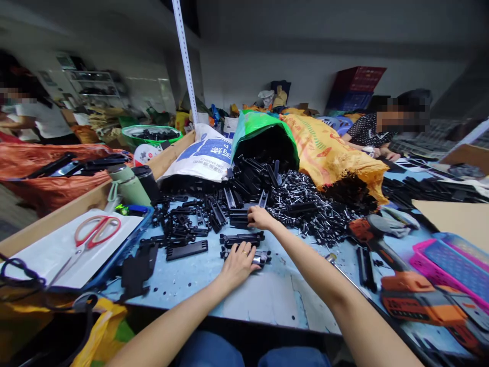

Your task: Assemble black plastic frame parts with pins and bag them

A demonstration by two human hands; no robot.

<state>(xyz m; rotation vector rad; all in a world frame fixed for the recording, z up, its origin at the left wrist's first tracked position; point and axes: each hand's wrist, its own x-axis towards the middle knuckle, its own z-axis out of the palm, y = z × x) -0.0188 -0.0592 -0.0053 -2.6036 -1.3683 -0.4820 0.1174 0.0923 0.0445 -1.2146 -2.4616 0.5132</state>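
Silver-topped black part point(263, 258) lies on the blue counter point(179, 285), directly beneath the left hand point(240, 261); its right end shows past the fingers and its left end projects at the other side. The left hand is palm down, fingers slightly spread across the part; whether it grips or merely rests cannot be told. A second long black part point(242, 238) lies just behind, roughly parallel, between the two hands.

The right hand point(262, 217) is farther back, fingers curled at the right end of a black piece point(239, 219) at the front of the heap. Fingertip contact is partly hidden, so a firm pinch cannot be confirmed.

Left of the hands, a flat black strip point(187, 250) lies near a group of small black fittings point(179, 221). Behind the right hand, loose metal pins with black heads point(305, 204) are piled before a green sack point(263, 132) and a yellow sack point(332, 148), both with their mouths toward the worker.

At the right side, an orange cordless tool point(420, 298) lies beside a pink basket point(424, 257). At the left side, red-handled scissors point(97, 232) rest on a white sheet point(99, 265).
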